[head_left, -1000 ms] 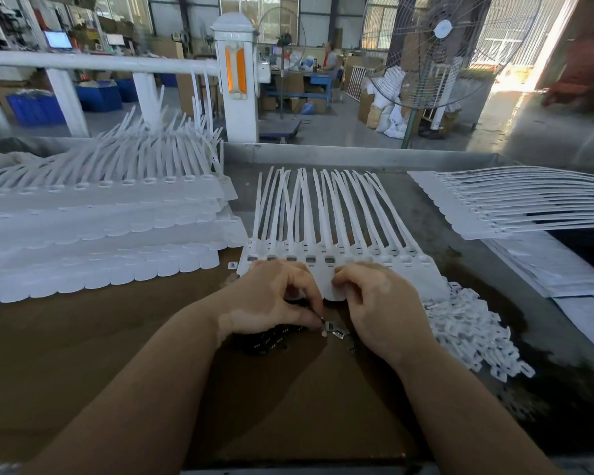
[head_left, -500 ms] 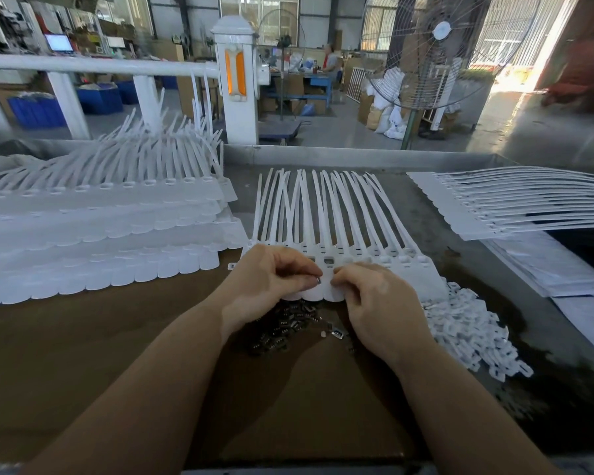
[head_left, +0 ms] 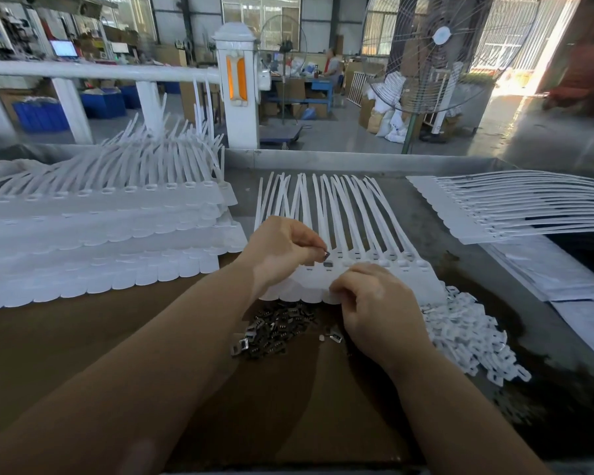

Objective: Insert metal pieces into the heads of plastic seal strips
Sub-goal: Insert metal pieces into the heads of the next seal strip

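- Factory floor behind; brown work surface (head_left: 83, 337) up front, big standing fan (head_left: 438, 39) at the back right.
- Sheet of joined seal strips (head_left: 360, 279) lies flat at centre, tails fanned away from the person, row of heads nearest the hands.
- Left hand (head_left: 278, 248) pinches one metal piece (head_left: 325, 256) between thumb and fingertips, poised just above a head slot (head_left: 328, 264).
- Right hand (head_left: 374, 303) rests on the sheet's near edge with fingers curled onto it, pinning it down.
- Loose metal pieces (head_left: 275, 329) heaped just below the sheet; small white plastic parts (head_left: 467, 337) piled to the right.
- Judgement: square the piece to the slot, press straight down until seated; keep the sheet pinned.
- Left wrist raised, right wrist low.
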The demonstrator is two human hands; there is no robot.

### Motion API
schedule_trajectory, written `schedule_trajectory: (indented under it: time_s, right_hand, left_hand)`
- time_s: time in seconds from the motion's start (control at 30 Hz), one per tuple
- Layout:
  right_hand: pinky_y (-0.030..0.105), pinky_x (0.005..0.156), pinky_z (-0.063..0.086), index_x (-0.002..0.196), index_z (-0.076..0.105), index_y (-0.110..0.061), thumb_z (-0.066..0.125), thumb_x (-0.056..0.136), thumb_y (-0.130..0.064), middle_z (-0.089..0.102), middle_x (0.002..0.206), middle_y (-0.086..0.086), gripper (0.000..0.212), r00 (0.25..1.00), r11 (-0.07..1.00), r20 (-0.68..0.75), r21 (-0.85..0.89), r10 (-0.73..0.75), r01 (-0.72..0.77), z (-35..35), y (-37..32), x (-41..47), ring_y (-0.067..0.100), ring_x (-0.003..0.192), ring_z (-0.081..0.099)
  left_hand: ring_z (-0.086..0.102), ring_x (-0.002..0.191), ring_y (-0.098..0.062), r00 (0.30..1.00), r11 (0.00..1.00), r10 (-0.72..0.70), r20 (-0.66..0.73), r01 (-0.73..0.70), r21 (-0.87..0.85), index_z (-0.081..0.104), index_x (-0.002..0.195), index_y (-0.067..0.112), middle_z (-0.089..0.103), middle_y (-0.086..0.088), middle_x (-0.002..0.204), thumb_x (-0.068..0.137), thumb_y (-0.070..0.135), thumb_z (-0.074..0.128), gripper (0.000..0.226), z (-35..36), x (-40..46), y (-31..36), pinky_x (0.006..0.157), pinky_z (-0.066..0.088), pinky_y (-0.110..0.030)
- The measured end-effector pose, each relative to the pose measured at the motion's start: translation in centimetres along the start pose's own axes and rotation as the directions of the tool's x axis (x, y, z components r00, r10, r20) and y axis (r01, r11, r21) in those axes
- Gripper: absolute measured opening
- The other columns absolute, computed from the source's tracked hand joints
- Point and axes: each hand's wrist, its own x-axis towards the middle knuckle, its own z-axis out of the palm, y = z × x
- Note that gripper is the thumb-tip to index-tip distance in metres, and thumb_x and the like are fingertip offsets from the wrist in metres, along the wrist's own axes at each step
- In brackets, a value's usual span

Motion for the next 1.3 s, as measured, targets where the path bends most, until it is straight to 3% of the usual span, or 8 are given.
schedule_trajectory:
  time_s: [0.17,0.3,0.43,0.7,0.83,1.03,1.17,1.3]
  right_hand:
    - [0.036,0.066,0.05,0.071,0.069,-0.006,0.059,0.072,0.0,0.065,0.073,0.006,0.011,1.0,1.0,-0.001,0.024,-0.003,0.003,0.0,0.0,0.0,0.028,0.071,0.06]
    - [0.031,0.059,0.05,0.068,0.068,-0.008,0.055,0.07,-0.001,0.065,0.07,0.004,0.015,0.999,1.0,-0.035,0.019,-0.009,0.01,0.0,0.1,0.1,0.026,0.067,0.059]
    - [0.019,0.064,0.04,0.068,0.068,-0.009,0.054,0.068,-0.002,0.066,0.069,0.002,0.016,0.997,1.0,-0.075,0.012,-0.018,0.019,0.0,0.0,0.1,0.02,0.064,0.06]
    - [0.029,0.062,0.049,0.07,0.069,-0.007,0.063,0.067,0.006,0.068,0.074,0.005,0.014,0.998,0.999,-0.058,0.033,-0.004,0.006,0.2,0.2,0.1,0.025,0.068,0.062]
    - [0.032,0.066,0.051,0.072,0.069,-0.006,0.066,0.068,0.007,0.068,0.076,0.006,0.015,0.999,0.999,-0.049,0.034,0.004,-0.002,0.2,0.2,0.1,0.025,0.07,0.062]
    - [0.034,0.061,0.051,0.073,0.069,-0.008,0.066,0.069,0.006,0.068,0.078,0.005,0.015,0.999,0.999,-0.033,0.025,0.02,-0.019,0.2,0.1,0.2,0.027,0.072,0.061]
    - [0.032,0.06,0.049,0.073,0.069,-0.008,0.067,0.068,0.007,0.068,0.077,0.005,0.016,0.999,1.0,-0.036,0.025,0.019,-0.018,0.1,0.1,0.1,0.026,0.07,0.061]
    - [0.033,0.066,0.049,0.074,0.069,-0.008,0.066,0.07,0.006,0.068,0.079,0.005,0.015,0.999,0.999,-0.024,0.036,0.028,-0.027,0.1,0.1,0.1,0.026,0.073,0.061]
  left_hand:
    - [0.065,0.085,-0.01,0.996,0.992,-0.033,0.08,0.023,0.123,0.072,0.082,0.016,0.071,0.003,0.084,0.081,0.009,0.071,0.008,1.1,1.4,0.3,0.079,0.049,-0.02]
    - [0.064,0.087,-0.013,0.988,0.979,-0.056,0.142,0.027,0.2,0.073,0.085,0.014,0.07,0.001,0.087,0.082,0.009,0.07,0.006,1.9,2.3,0.6,0.082,0.05,-0.026]
    - [0.06,0.073,-0.005,0.984,0.972,-0.061,0.169,0.02,0.232,0.074,0.083,0.014,0.067,0.005,0.08,0.082,0.011,0.07,0.005,2.2,3.2,0.8,0.062,0.044,-0.015]
    - [0.054,0.065,-0.003,0.964,0.925,-0.064,0.257,-0.04,0.379,0.073,0.084,0.013,0.062,0.009,0.076,0.084,0.013,0.068,0.005,2.6,4.3,1.3,0.044,0.036,-0.005]
    - [0.054,0.064,-0.006,0.947,0.874,-0.063,0.314,-0.099,0.475,0.072,0.09,0.008,0.061,0.004,0.082,0.086,0.011,0.064,0.01,2.5,4.8,2.0,0.048,0.041,-0.009]
    - [0.058,0.085,-0.01,0.935,0.814,-0.062,0.35,-0.156,0.56,0.073,0.097,0.007,0.067,0.0,0.103,0.085,0.012,0.066,0.014,2.6,5.4,2.8,0.073,0.046,-0.021]
    - [0.062,0.091,-0.011,0.944,0.822,-0.054,0.324,-0.142,0.551,0.075,0.093,0.01,0.069,0.003,0.096,0.081,0.012,0.07,0.013,2.7,5.4,2.8,0.079,0.049,-0.023]
    - [0.061,0.076,-0.007,0.962,0.855,-0.053,0.267,-0.094,0.51,0.075,0.082,0.014,0.062,0.014,0.074,0.075,0.014,0.076,0.006,2.7,5.2,2.6,0.066,0.049,-0.019]
